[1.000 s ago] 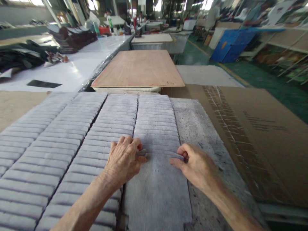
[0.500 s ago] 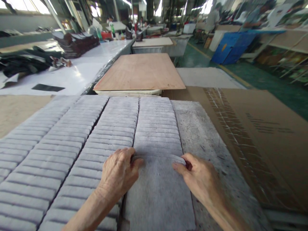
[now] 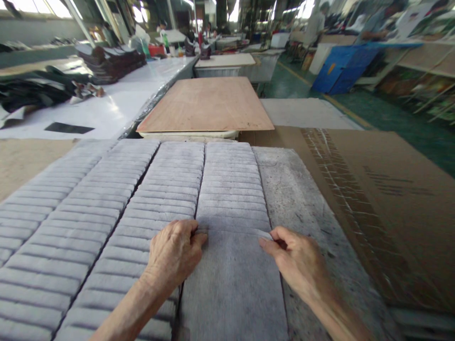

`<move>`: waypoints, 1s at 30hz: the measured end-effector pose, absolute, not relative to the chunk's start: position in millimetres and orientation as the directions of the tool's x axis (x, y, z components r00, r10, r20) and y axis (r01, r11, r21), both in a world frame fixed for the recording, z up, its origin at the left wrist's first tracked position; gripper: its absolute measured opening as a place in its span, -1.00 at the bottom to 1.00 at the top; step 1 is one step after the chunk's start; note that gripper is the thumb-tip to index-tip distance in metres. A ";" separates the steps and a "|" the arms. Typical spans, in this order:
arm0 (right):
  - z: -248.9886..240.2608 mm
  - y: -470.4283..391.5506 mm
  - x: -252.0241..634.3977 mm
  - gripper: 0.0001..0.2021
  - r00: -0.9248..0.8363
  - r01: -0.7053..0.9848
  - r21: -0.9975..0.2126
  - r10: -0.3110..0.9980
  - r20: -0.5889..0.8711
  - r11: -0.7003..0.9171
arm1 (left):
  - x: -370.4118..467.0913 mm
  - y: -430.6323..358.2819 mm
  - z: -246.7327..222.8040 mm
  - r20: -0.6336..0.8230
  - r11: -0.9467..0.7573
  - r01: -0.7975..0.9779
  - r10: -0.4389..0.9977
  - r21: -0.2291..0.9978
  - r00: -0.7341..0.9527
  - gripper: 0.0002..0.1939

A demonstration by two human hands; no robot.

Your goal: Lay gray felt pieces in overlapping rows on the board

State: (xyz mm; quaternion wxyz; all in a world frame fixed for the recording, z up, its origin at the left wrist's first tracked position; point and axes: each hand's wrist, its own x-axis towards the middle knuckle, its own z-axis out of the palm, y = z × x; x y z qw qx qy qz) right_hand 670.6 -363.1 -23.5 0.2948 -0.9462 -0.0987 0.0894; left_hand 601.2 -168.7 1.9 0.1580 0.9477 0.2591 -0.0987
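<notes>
Left hand (image 3: 176,248) shifted outward; pinches gray strip (image 3: 232,224), left end | right hand (image 3: 300,258) pinches right end

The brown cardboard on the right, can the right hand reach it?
Probably yes: only the flat gray board lies between the right hand and the cardboard, though that hand is pinching a gray strip.

The only view, from the wearer's head, sits close above the near end of the grey layered strips (image 3: 138,208), facing forward and down along them.
</notes>
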 end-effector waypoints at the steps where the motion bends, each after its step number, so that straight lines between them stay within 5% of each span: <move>1: -23.7 -363.1 670.4 -0.76 0.964 0.133 -0.571 0.241 -0.117 -0.810 | 601.2 -169.0 1.5 -0.271 -0.816 0.526 0.464 0.240 0.843 -0.76; 9: -28.0 -361.6 665.4 -0.79 0.972 0.176 -0.499 0.231 -0.049 -0.848 | 594.9 -171.7 -7.4 -0.116 -0.844 0.494 0.480 0.208 0.870 -0.82; 13: -26.4 -360.3 669.2 -0.77 0.969 0.138 -0.473 0.218 -0.117 -0.870 | 590.2 -168.0 -10.0 0.093 -0.869 0.419 0.455 0.262 0.885 -0.78; 16: -25.7 -358.8 671.9 -0.77 0.969 0.128 -0.449 0.209 -0.135 -0.884 | 589.4 -163.0 -12.1 0.223 -0.950 0.211 0.262 0.230 0.939 -0.76; 18: -25.8 -357.9 671.3 -0.78 0.971 0.124 -0.436 0.200 -0.133 -0.891 | 588.8 -160.0 -13.2 0.207 -0.970 -0.005 0.047 0.243 0.977 -0.90; 20: -26.8 -357.6 668.6 -0.80 0.973 0.139 -0.434 0.204 -0.106 -0.890 | 586.7 -158.3 -13.5 0.186 -0.945 -0.148 -0.095 0.292 0.978 -0.82; 26: -35.3 -363.4 656.5 -0.88 0.952 0.290 -0.412 0.217 0.215 -0.864 | 569.8 -163.0 -14.7 0.237 -0.930 -0.237 -0.172 0.281 0.956 -0.78; 30: -35.3 -368.7 651.8 -0.74 0.785 0.556 -0.275 0.386 0.485 -0.784 | 563.0 -169.4 -18.3 0.266 -0.938 -0.219 -0.147 0.267 0.953 -0.73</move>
